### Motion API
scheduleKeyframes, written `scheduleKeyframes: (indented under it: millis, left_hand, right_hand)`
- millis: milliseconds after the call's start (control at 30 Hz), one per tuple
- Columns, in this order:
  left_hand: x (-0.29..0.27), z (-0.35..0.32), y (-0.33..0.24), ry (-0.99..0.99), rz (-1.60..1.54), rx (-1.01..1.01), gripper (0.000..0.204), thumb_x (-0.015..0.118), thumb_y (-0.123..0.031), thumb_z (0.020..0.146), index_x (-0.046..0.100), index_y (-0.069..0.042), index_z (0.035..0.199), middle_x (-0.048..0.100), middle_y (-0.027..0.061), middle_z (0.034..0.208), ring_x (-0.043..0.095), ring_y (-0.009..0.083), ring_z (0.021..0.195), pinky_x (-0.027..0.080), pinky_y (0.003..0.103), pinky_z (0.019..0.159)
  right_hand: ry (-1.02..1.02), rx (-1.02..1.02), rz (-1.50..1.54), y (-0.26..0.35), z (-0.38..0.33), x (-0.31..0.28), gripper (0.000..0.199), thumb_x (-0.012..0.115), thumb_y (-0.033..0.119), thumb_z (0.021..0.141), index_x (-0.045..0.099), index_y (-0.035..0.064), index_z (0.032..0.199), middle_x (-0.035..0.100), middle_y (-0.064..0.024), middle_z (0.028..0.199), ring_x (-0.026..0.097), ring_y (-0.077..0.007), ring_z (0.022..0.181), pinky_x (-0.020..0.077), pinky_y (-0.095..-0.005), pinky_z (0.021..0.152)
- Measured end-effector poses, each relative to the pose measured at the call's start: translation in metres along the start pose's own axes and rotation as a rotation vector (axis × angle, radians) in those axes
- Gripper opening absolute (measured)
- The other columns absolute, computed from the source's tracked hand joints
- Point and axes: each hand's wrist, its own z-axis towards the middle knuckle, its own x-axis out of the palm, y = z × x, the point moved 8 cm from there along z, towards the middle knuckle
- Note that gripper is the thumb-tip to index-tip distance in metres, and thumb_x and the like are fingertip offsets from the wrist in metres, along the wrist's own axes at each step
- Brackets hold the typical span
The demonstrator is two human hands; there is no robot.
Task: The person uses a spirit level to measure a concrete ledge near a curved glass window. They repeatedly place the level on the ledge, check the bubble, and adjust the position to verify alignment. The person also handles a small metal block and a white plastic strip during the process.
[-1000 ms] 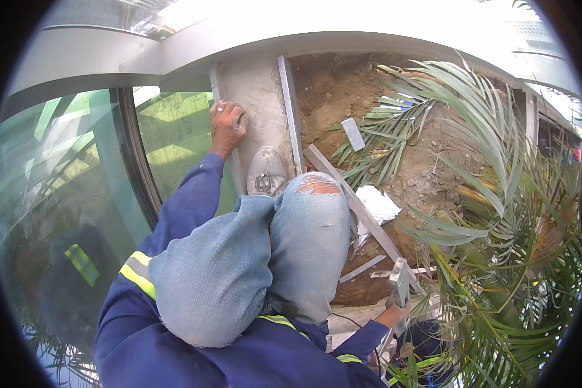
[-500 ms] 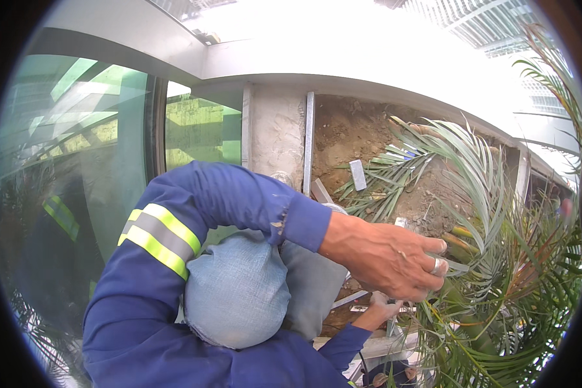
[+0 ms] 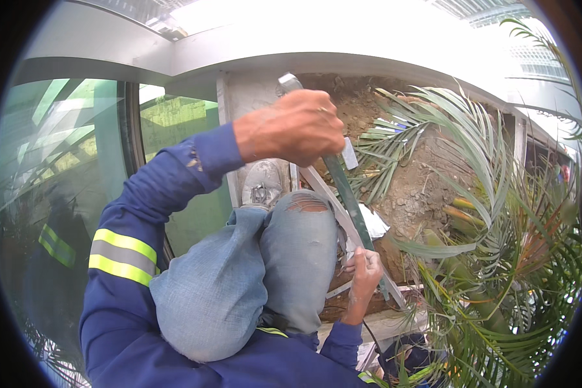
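My left hand is closed in a fist around a long tool. Its pale metal end sticks out above the fist, and a dark green flat bar runs down from below it; the grip is hidden. Alongside the green bar, slanting the same way, lies a long pale strip. Lower down, my right hand has its fingers curled together on the edge of this strip. A small grey block lies on the soil just beyond the green bar.
Bent knees in jeans and a dusty shoe are left of the strip. Palm fronds crowd the right side over loose soil. Glass panes stand at the left. A crumpled white scrap lies behind the green bar.
My left hand has drawn back from the right, up and to the left, and now grips the long tool. My right hand has risen slightly to the strip. The view has shifted a little.
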Motion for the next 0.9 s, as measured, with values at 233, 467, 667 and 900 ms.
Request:
scheduleKeyframes:
  millis: [233,467,667,900]
  left_hand:
    - [-0.032,-0.086,0.073,0.125,-0.079,-0.179,0.011,0.076,-0.018,0.071,0.066,-0.015,0.068,0.063,0.0006,0.067,0.063,0.0259,0.067,0.047,0.038,0.069]
    - [-0.029,-0.123,0.152,0.127,-0.107,-0.390,0.015,0.077,-0.013,0.066,0.063,-0.008,0.068,0.059,0.0060,0.064,0.055,0.0295,0.062,0.044,0.041,0.065]
    - [-0.052,-0.167,0.179,0.256,-0.003,-0.691,0.012,0.075,-0.012,0.070,0.066,-0.004,0.075,0.057,0.0099,0.071,0.052,0.0280,0.072,0.043,0.042,0.074]
    - [-0.029,-0.208,0.178,0.086,-0.223,-0.838,0.026,0.077,-0.013,0.065,0.066,-0.002,0.085,0.063,0.0129,0.084,0.060,0.0310,0.086,0.046,0.042,0.081]
  right_hand:
    - [0.081,-0.703,-0.922,0.033,0.036,0.016,0.070,0.083,0.022,0.076,0.059,0.0081,0.140,0.065,-0.0190,0.131,0.059,-0.0367,0.126,0.0423,-0.0473,0.110]
    - [0.357,-0.577,-0.737,0.028,0.065,0.058,0.037,0.081,0.025,0.080,0.073,0.0016,0.108,0.073,-0.0191,0.090,0.071,-0.0373,0.081,0.0543,-0.0437,0.078]
    - [0.537,-0.417,-0.777,0.121,0.069,0.085,0.037,0.082,0.024,0.078,0.073,0.0010,0.106,0.073,-0.0164,0.088,0.068,-0.0304,0.076,0.0522,-0.0399,0.076]
    - [0.708,-0.302,-0.930,0.128,0.078,0.101,0.046,0.079,0.030,0.079,0.075,0.0103,0.121,0.075,-0.0209,0.101,0.072,-0.0394,0.094,0.0538,-0.0453,0.083]
